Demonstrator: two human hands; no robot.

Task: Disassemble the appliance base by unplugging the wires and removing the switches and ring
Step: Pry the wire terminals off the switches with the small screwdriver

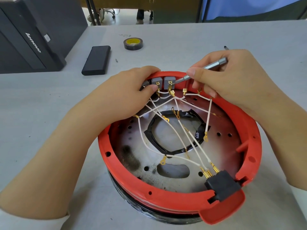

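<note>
On the grey surface (pixel 166 47) sits the red ring (pixel 126 176). At its far rim the left hand (pixel 129 95) pinches the grey switches (pixel 163 83); the right hand's (pixel 232 77) grip closes round a screwdriver (pixel 204 68) prying there. Several wires (pixel 184 135) hang unplugged; switches and ring remain.

Two bare forearms reach in from the bottom corners of the view, each ending in an uncovered hand. The left hand (pixel 131 90) wears no glove, ring or watch, and its short, unpainted thumbnail shows at the far end. Well back from it, near the elbow, a pale white sleeve edge (pixel 66 218) crosses the arm. The right hand (pixel 235 80) is likewise ungloved with no jewellery, its nails trimmed short and plain. Behind its wrist, a strip of the same white fabric (pixel 299 191) shows at the frame's edge.
</note>
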